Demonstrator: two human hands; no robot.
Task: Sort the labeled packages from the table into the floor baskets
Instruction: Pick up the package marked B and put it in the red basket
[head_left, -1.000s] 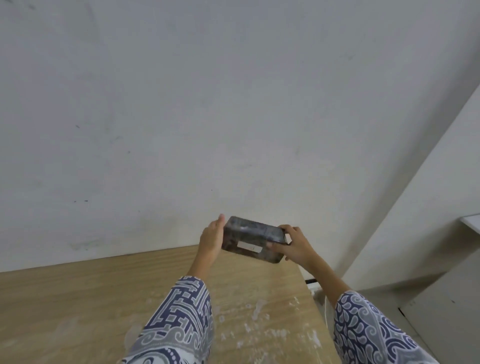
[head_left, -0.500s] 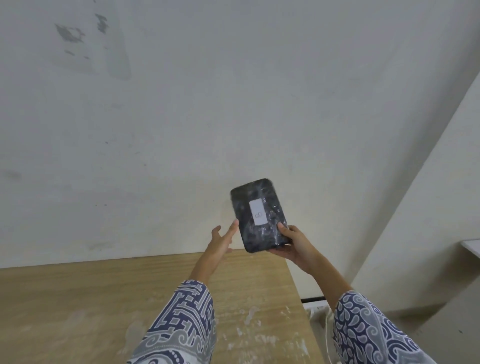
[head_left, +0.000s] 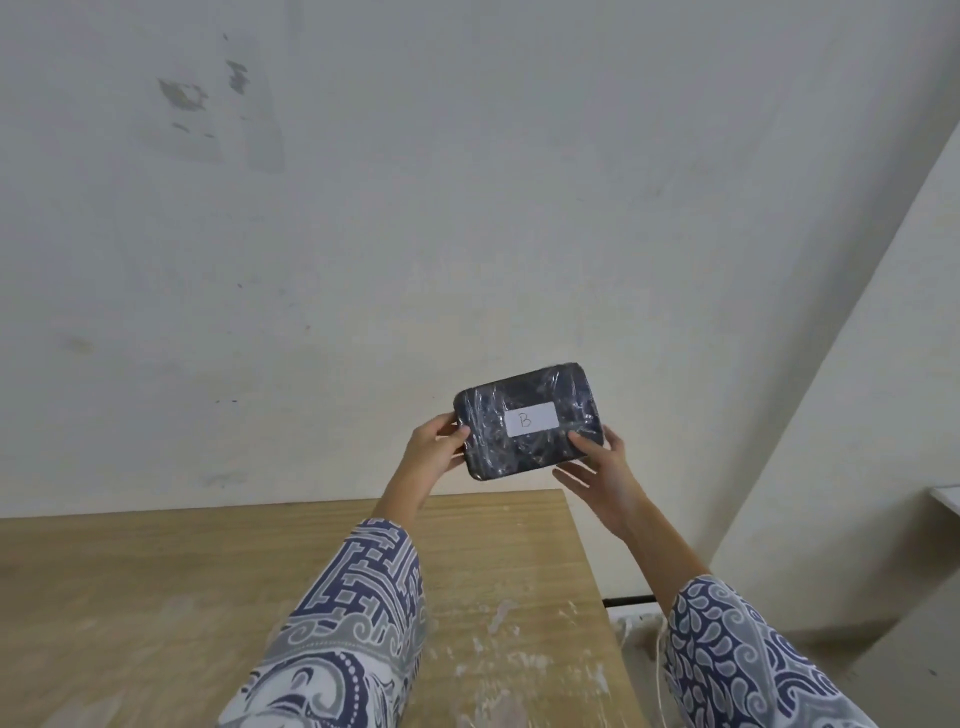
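Observation:
A dark package (head_left: 545, 441) wrapped in shiny film is held up in front of the wall, above the far right corner of the table. Its white label (head_left: 531, 419) faces me and reads "B". My left hand (head_left: 434, 452) grips its left end. My right hand (head_left: 600, 470) holds its lower right edge, thumb on the front face. The package lies lengthwise, tilted slightly up to the right. No floor baskets are in view.
A wooden table (head_left: 182, 597) with white smears fills the lower left; its right edge runs down past my right arm. A pale wall stands behind, and a corner to the right. A white shelf edge (head_left: 948, 496) shows at far right.
The package turned from standing upright in my right hand alone to lying lengthwise. My left hand, open half a second ago, has closed on its left end.

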